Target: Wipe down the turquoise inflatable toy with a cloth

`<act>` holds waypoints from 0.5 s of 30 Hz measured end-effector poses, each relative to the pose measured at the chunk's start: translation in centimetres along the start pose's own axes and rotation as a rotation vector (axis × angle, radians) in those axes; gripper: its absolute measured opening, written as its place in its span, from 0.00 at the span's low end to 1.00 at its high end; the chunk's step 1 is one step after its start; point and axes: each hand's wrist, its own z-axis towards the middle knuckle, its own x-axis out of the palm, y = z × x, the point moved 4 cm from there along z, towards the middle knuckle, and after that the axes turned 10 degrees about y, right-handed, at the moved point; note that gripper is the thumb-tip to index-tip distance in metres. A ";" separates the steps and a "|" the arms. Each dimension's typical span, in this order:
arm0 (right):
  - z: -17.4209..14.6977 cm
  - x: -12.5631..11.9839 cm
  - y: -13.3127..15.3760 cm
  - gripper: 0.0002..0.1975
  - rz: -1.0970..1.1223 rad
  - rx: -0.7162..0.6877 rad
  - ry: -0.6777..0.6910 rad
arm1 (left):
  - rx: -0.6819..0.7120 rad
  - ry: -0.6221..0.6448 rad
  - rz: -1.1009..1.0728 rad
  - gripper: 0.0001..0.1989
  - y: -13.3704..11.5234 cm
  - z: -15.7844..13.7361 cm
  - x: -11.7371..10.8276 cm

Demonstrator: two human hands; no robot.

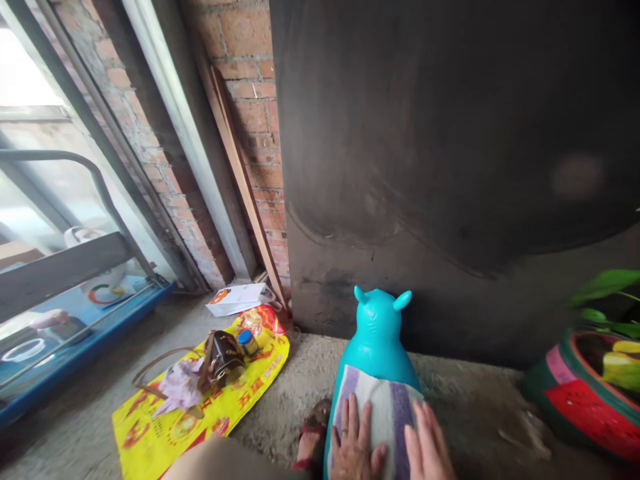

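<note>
A striped cloth (380, 407), white w/ purple bands, lay draped over the back of a turquoise toy (377, 337), an inflatable animal w/ two small ears, which stood on the concrete floor (465, 407) at bottom centre, just in front of a dark wall (450, 167). Both hands rested flat on the cloth, fingers spread, gripping nothing: left hand (354, 445) on the cloth's left half, a ring on one finger; right hand (427, 448) on its right edge, the two close but apart. A sandalled foot (313, 433) showed just left of the toy. Further left a yellow-red sheet (165, 433) lay on the floor, w/ a brown bag (225, 359), a small blue-lidded jar (247, 341) and a pale crumpled cloth on it; a white paper bag (237, 298) lay beyond, near a brick wall (250, 87). At far right stood a painted pot (575, 393), red, pink & green, w/ a leafy plant (607, 283). Far left, a blue cart (75, 353) beside a window.
</note>
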 end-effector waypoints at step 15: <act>3.5 9.9 -1.2 0.28 -0.386 0.120 0.512 | -0.028 0.156 -0.070 0.36 -2.5 4.4 -6.1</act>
